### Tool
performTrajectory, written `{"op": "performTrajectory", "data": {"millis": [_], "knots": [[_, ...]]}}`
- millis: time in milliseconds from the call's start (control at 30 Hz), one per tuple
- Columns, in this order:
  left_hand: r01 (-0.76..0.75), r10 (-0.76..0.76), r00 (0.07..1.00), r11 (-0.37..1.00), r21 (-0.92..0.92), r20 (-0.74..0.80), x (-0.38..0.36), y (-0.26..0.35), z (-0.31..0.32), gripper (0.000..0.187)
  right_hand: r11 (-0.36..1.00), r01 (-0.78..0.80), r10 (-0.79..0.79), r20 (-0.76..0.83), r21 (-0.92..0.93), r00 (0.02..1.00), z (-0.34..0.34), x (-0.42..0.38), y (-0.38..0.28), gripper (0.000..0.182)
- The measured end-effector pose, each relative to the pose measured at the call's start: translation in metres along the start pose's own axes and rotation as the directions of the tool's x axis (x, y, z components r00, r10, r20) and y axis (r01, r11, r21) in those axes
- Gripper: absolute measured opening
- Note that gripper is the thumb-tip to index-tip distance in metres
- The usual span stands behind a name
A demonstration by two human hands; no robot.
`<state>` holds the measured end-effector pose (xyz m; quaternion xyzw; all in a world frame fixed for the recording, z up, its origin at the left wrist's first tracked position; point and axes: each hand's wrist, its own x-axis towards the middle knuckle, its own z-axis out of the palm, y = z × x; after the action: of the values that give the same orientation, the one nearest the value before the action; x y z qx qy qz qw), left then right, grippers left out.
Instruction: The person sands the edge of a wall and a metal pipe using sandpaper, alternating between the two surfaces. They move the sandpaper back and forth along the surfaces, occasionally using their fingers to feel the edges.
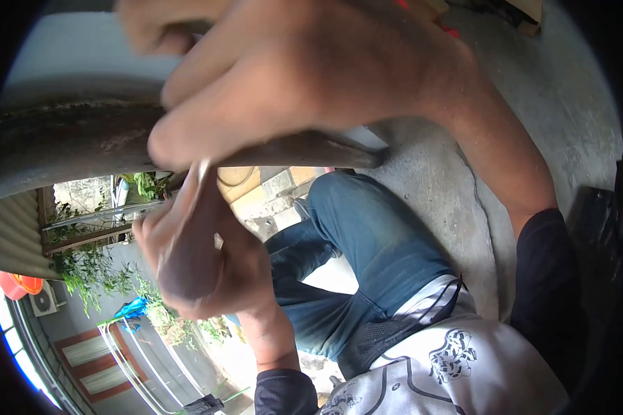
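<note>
My right hand (pixel 277 83) is large and blurred across the top, its fingers curled; what they hold is hidden. Below it, my left hand (pixel 208 256) is closed around a thin pale strip (pixel 201 173), which runs up toward the lower edge of my right hand. Motion smears the strip, so whether the right hand touches it cannot be made out. Both hands are in front of the dark curved edge (pixel 69 142) of a large object with a smooth grey-blue surface above it.
My bent legs in blue trousers (pixel 381 221) are below the dark edge. Cracked concrete floor (pixel 436 180) lies to the right, with a dark object (pixel 595 214) on it. Plants (pixel 83 270), a metal rail frame (pixel 128 360) and a shuttered window (pixel 97 363) stand at the left.
</note>
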<state>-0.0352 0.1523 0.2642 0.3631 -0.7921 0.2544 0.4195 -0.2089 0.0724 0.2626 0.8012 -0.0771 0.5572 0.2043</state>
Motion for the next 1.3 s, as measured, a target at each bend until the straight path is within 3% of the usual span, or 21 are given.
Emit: {"op": "performTrajectory", "data": {"millis": [100,167,233,367,467,533,667,933,1133,1300], "knots": [[-0.019,0.015,0.999,0.996,0.087,0.041,-0.006,-0.003,-0.012,0.009,1.000,0.013,-0.013,-0.010,0.001,1.000,0.006,0.004,0.001,0.005],[-0.024,0.038,0.978,0.997,0.070,-0.204,-0.005,-0.006,-0.002,0.012,1.000,0.013,-0.013,-0.006,0.005,1.000,0.009,0.005,0.006,0.005],[-0.077,0.060,0.995,0.969,0.233,0.081,0.007,0.000,-0.013,0.017,1.000,0.008,-0.008,-0.005,0.008,1.000,0.007,0.004,0.014,0.005],[-0.152,0.143,0.988,0.975,0.163,0.062,0.012,-0.004,0.001,0.018,1.000,0.016,-0.016,-0.013,0.020,1.000,0.007,0.001,0.021,0.004],[-0.052,0.051,0.997,0.998,-0.017,-0.061,0.000,-0.006,-0.005,0.017,0.999,0.033,-0.033,-0.022,0.020,0.999,0.012,0.008,0.018,0.004],[-0.056,0.039,0.991,0.988,0.142,0.124,0.001,-0.005,-0.028,0.024,0.999,0.037,-0.037,-0.027,0.013,0.999,0.023,0.018,0.018,0.004],[0.006,0.004,0.999,0.978,0.210,-0.043,-0.017,-0.009,-0.019,0.029,0.999,0.034,-0.035,-0.012,-0.012,0.999,0.019,0.013,0.016,0.004],[-0.190,0.190,0.981,0.982,0.005,-0.047,0.002,-0.030,0.007,0.026,0.999,0.048,-0.048,0.010,-0.016,0.999,0.002,-0.004,0.014,0.004],[0.019,-0.019,1.000,1.000,-0.008,0.015,-0.002,-0.005,0.002,0.027,0.998,0.057,-0.057,0.003,-0.020,0.998,0.003,-0.001,0.011,0.005],[-0.052,0.052,0.999,0.999,-0.001,-0.007,0.001,-0.013,-0.012,0.024,0.998,0.062,-0.062,-0.005,-0.017,0.998,0.003,0.000,0.010,0.005]]}}
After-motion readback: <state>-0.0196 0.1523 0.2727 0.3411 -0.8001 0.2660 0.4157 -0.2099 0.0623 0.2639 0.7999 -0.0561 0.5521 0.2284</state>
